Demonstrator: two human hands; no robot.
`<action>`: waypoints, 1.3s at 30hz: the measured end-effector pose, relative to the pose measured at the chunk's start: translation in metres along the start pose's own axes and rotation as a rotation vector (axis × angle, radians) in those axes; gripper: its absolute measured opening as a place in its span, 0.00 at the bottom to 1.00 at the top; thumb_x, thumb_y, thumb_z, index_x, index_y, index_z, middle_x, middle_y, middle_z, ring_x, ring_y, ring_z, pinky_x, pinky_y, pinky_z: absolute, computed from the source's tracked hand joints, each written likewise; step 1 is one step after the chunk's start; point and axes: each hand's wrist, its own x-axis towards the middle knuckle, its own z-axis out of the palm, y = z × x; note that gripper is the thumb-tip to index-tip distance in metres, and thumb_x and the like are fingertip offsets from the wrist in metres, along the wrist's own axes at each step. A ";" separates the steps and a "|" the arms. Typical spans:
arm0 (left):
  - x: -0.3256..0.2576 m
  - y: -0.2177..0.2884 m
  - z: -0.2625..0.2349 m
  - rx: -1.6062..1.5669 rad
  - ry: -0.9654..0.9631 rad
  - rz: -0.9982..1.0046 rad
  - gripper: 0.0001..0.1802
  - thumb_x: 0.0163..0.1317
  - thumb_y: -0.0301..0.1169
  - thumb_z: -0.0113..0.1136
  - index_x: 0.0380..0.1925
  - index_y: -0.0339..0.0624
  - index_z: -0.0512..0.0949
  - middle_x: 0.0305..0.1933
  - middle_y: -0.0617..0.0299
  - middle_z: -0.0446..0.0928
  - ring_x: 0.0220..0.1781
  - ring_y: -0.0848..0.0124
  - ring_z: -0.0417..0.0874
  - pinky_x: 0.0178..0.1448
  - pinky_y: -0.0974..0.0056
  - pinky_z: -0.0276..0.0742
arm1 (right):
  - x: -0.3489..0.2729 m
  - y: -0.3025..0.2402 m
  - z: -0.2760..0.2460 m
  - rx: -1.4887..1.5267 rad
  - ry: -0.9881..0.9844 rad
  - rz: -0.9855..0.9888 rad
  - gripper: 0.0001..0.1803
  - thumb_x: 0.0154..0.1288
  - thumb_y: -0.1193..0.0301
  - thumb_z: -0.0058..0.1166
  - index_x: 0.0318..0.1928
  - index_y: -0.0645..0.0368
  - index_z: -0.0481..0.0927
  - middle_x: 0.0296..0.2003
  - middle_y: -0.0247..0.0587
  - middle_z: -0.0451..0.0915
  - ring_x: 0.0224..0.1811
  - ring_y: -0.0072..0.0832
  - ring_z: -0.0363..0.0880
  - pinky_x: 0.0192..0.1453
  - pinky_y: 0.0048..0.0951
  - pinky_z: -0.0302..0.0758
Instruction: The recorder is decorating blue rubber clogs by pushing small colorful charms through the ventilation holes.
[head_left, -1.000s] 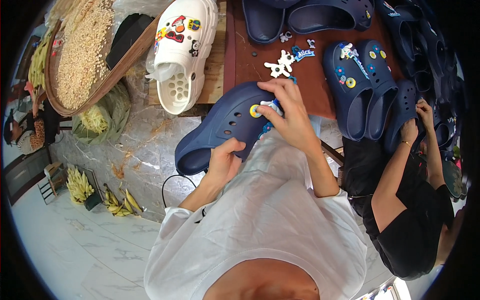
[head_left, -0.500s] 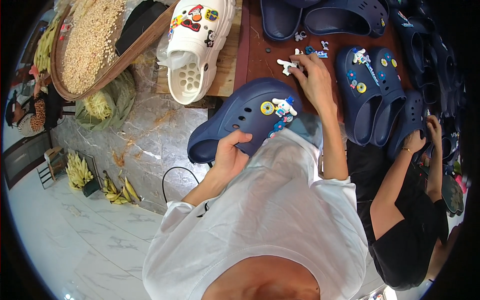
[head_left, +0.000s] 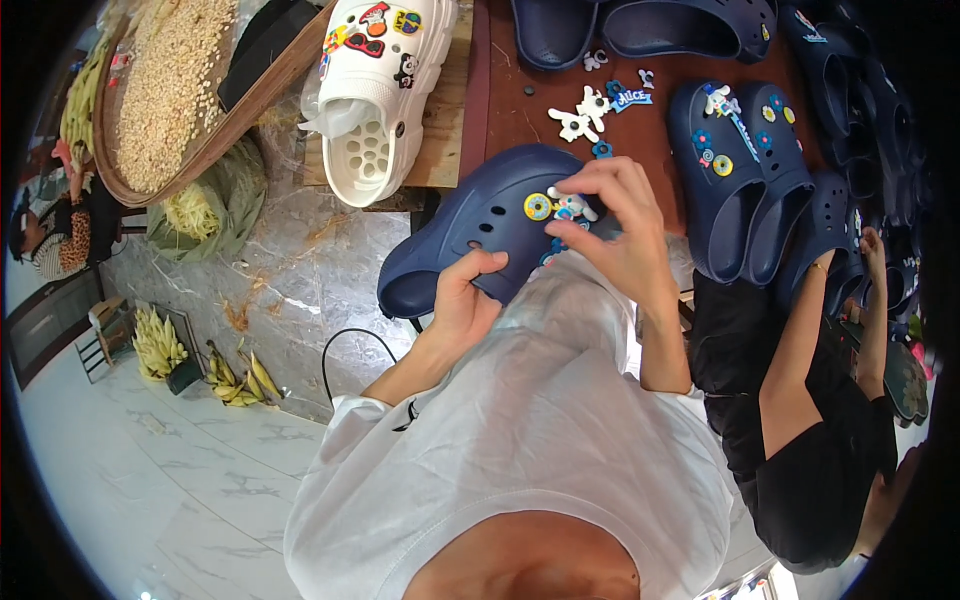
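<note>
Your left hand (head_left: 462, 300) grips the heel end of a navy clog (head_left: 480, 225), fingers curled over its rim, holding it against your white shirt. Your right hand (head_left: 612, 225), just beyond it, pinches a small white-and-blue charm (head_left: 572, 207) at the clog's toe, beside a yellow ring charm (head_left: 538, 206) already seated. The step looks like charm fitting; next, the charm likely needs pressing squarely into a hole. Loose charms (head_left: 590, 105) lie on the table past your right hand.
</note>
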 end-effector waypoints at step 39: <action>0.003 0.005 0.009 -0.043 0.108 -0.035 0.29 0.59 0.21 0.51 0.64 0.31 0.67 0.64 0.47 0.74 0.66 0.54 0.76 0.71 0.50 0.73 | 0.056 0.071 -0.021 -0.348 0.214 0.092 0.10 0.65 0.72 0.60 0.46 0.57 0.85 0.42 0.46 0.82 0.46 0.46 0.81 0.50 0.43 0.76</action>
